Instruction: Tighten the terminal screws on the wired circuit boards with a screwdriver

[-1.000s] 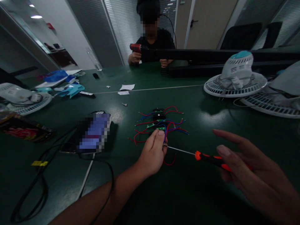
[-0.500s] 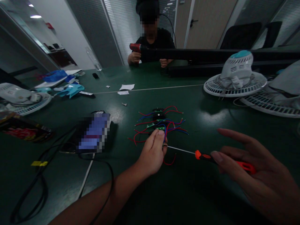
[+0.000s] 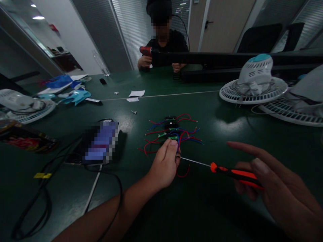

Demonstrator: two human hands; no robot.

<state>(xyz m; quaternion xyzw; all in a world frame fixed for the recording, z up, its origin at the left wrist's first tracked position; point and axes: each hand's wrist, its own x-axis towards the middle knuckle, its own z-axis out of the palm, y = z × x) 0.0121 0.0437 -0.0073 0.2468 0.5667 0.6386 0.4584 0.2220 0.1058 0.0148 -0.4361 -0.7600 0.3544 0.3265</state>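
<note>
My left hand (image 3: pixel 163 164) is closed on a small wired circuit board, mostly hidden by the fingers, with red and blue wires (image 3: pixel 178 141) coming out of it. A screwdriver (image 3: pixel 243 175) with an orange and black handle points left, its tip reaching the part at my left fingers. Around the rear of its handle is my right hand (image 3: pixel 280 191), gripping between the thumb and the curled fingers while the index finger stretches forward. Just beyond my left hand lies a column of small green circuit boards (image 3: pixel 173 129) with red and blue wires spread to both sides.
A phone-like device (image 3: pixel 101 143) with cables lies left, near a dark can (image 3: pixel 27 136). White fan parts (image 3: pixel 252 90) stand at the right, and another fan part (image 3: pixel 27 106) at the left. Across the table, a person (image 3: pixel 168 43) holds a red drill (image 3: pixel 145 51). Paper scraps (image 3: pixel 137 93) lie mid-table.
My right thumb and fingers have shifted back along the screwdriver handle, uncovering more of it. My left hand and the boards stay where they were.
</note>
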